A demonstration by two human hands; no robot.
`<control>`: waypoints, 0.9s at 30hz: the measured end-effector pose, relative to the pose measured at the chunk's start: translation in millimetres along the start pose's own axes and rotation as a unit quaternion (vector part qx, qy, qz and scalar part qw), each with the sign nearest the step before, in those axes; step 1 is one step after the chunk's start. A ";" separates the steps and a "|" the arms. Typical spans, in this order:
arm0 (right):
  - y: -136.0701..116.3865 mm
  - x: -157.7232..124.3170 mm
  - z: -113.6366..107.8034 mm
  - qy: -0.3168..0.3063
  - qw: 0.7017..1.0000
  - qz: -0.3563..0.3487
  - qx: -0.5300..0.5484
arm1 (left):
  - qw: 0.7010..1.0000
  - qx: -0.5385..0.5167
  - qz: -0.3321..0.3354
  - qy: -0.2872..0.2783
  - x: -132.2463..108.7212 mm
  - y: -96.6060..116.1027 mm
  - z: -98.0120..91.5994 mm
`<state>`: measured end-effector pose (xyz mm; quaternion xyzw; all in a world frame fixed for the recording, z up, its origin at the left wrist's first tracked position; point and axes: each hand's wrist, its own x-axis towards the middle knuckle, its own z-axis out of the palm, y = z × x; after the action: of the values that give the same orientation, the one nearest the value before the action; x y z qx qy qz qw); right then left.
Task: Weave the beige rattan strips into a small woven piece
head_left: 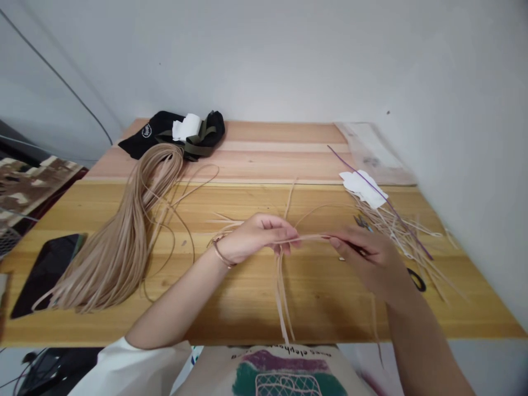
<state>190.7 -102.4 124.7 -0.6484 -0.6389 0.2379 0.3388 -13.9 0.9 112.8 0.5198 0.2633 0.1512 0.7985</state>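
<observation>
My left hand (264,234) is closed on a crossing of thin beige cane strands (280,291), pinching them between thumb and fingers. Strand ends stick out from this hand up, down and to the left. My right hand (371,256) is closed too, gripping the far end of strands (311,237) that stretch level between both hands. Something thin and dark shows inside the right fingers; its kind cannot be made out. One loose strand (375,324) hangs below the right hand. Both hands are above the wooden table (330,308).
To the left lies a large bundle of beige strands (119,242), beside a dark phone (47,269). A black bag (154,129) with white paper (187,127) sits behind. At right are cut strands (406,231), a purple strand (383,201), crumpled paper (363,188) and a black scissor-like loop (416,279).
</observation>
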 end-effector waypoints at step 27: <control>-23.2 -14.4 36.7 -0.003 0.907 0.191 0.376 | 0.979 -0.181 -0.008 0.094 10.4 -23.6 31.4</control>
<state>147.0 -112.8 116.1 -0.5820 -0.3666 0.5225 0.5038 12.0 -27.1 98.7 0.3478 0.3099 0.2383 0.8522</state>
